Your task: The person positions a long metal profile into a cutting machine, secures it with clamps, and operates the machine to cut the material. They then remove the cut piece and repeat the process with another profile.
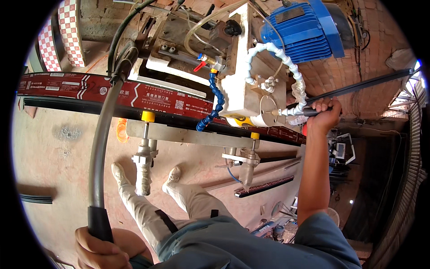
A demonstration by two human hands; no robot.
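My left hand (102, 252) is closed around the black grip of a long metal lever (101, 152) at the lower left. My right hand (325, 115) is wrapped round a black handle (310, 112) on the right of the machine's pale head (235, 92). Across the machine lies a long profile in red printed film (170, 102), passing under the head. A blue segmented coolant hose (216, 95) points down at the profile, and a white segmented hose (293, 67) loops above my right hand. The cutting tool itself is hidden.
A blue motor (302, 32) is mounted behind the head. Two pneumatic clamps (143, 163) with yellow caps stand at the near side of the profile. Red-and-white checkered panels (70, 31) stand at the far left; a short wrapped profile (264, 186) lies on the floor.
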